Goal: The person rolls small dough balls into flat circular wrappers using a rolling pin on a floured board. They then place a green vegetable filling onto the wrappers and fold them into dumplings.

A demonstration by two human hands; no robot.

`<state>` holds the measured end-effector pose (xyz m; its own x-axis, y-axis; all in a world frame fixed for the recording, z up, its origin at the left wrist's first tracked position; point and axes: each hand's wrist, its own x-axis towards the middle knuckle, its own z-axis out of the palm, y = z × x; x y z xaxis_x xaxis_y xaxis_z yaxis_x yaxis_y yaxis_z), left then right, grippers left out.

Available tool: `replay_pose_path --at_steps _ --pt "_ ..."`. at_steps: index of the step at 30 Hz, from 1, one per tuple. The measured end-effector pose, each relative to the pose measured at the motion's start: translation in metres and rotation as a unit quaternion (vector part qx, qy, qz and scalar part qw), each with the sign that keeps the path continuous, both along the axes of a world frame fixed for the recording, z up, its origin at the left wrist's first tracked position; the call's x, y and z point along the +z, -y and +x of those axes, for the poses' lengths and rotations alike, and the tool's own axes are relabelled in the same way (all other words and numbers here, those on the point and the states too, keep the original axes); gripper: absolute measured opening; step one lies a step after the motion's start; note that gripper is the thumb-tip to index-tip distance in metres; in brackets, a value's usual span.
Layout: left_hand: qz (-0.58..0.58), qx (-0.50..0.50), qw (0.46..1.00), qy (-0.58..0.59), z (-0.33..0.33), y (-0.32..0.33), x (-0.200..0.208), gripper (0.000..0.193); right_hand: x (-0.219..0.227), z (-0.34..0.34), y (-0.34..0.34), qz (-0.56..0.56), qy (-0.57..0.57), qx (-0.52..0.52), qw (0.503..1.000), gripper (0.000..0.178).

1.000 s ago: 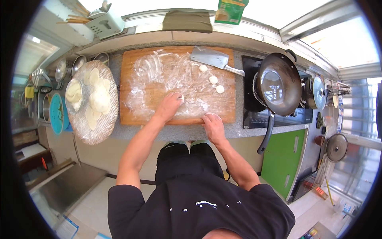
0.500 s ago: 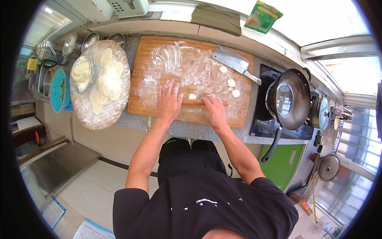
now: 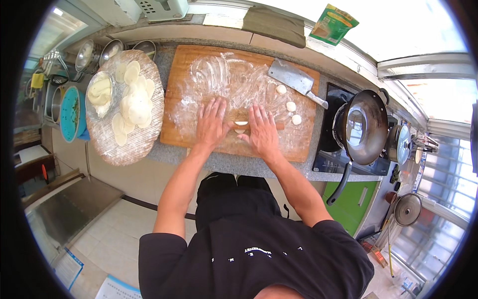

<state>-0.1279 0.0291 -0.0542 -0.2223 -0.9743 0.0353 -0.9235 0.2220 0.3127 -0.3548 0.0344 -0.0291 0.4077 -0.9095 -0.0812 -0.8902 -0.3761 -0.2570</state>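
Note:
A floured wooden cutting board (image 3: 199, 84) lies on the counter. My left hand (image 3: 211, 122) and my right hand (image 3: 261, 130) rest palm-down, side by side, on a thin wooden rolling pin (image 3: 280, 126). The pin lies across the board's near half. A small flat piece of dough (image 3: 241, 123) shows between the two hands, under the pin. Three small dough balls (image 3: 291, 106) sit on the board just right of my right hand. A cleaver (image 3: 294, 79) lies at the board's far right corner.
A round woven tray (image 3: 114, 154) with several flat dough rounds and a bowl of dough (image 3: 99, 92) stands left of the board. A teal basin (image 3: 72, 112) is further left. A wok (image 3: 361, 127) sits on the stove at right. A green packet (image 3: 334, 22) stands on the window ledge.
My right hand has moved from the board's front edge up onto the rolling pin. Both hands now lie flat together over the dough piece. The view has shifted.

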Motion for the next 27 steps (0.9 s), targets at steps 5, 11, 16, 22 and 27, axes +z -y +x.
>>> replay_pose_path --at_steps 5,11,16,22,27 --pt "0.061 -0.148 0.985 -0.062 -0.009 -0.013 0.041 0.063 -0.001 -0.003 -0.015 0.001 0.016 0.008 1.000 0.111" --pt "0.094 -0.146 0.974 -0.145 -0.028 -0.003 0.019 0.034 -0.013 -0.010 -0.022 -0.025 0.067 0.010 0.997 0.068" --pt "0.209 0.197 0.910 -0.298 -0.024 -0.008 0.004 0.028 -0.013 -0.009 -0.041 -0.053 0.143 -0.004 0.988 0.027" --pt "0.104 0.253 0.954 -0.123 0.019 -0.026 0.027 0.035 -0.006 0.000 -0.041 -0.040 0.161 -0.003 0.986 0.027" --pt "0.002 0.194 0.980 -0.040 0.025 -0.036 0.022 0.046 -0.014 0.012 -0.025 -0.035 0.133 0.041 0.990 0.040"
